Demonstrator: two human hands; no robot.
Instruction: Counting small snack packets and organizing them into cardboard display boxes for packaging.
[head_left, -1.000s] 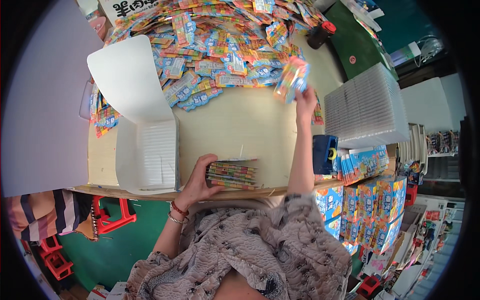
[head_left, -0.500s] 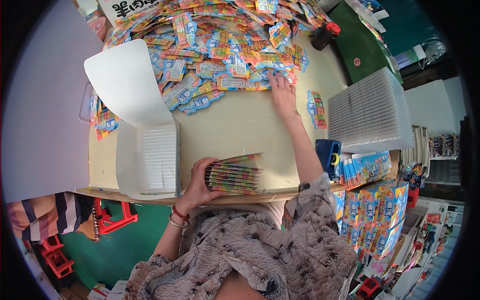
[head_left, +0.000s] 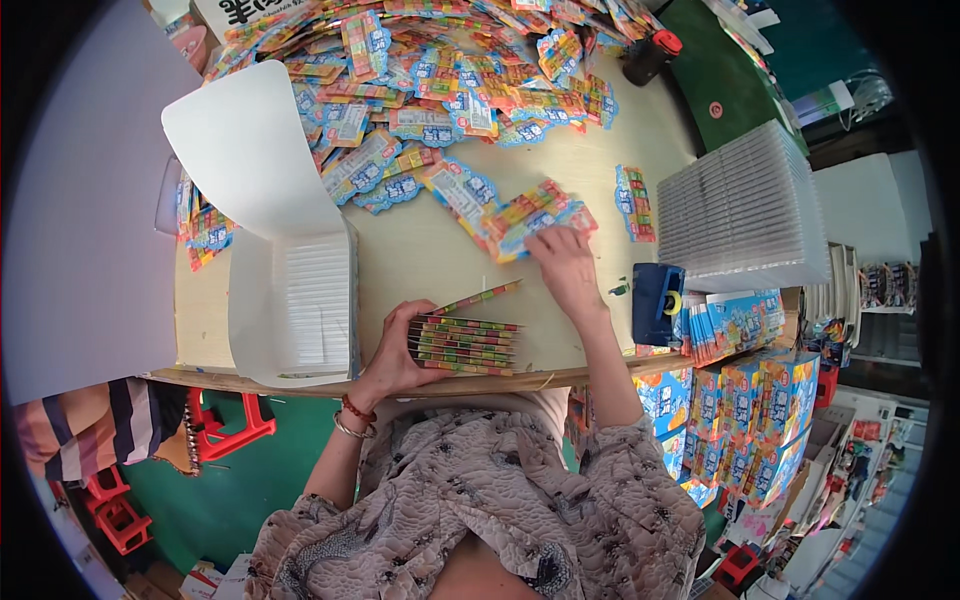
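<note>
My left hand [head_left: 400, 352] grips a stack of flat colourful candy packs [head_left: 465, 343], standing on edge near the table's front. The topmost pack tilts away from the others. Further right and farther out, my right hand [head_left: 562, 262] is closed on a candy pack [head_left: 535, 212] with a cloud-shaped blue end. Touching it on the left is another blurred pack [head_left: 462, 198]. Beyond them spreads a large heap of the same packs [head_left: 450, 95]. To the left of my left hand stands a white box [head_left: 318, 300] with its lid raised and ridged white rows inside.
One loose pack [head_left: 633, 204] lies right of my right hand. Tall stacked clear plastic trays [head_left: 740, 215] stand at the table's right, with a blue tape dispenser [head_left: 657, 303] before them. A black bottle with a red lid [head_left: 651, 58] is at the back right. Printed cartons [head_left: 745, 420] are piled below.
My right hand has come back from the heap toward me, bringing packs out onto the bare tabletop. My left hand keeps its hold on the stack.
</note>
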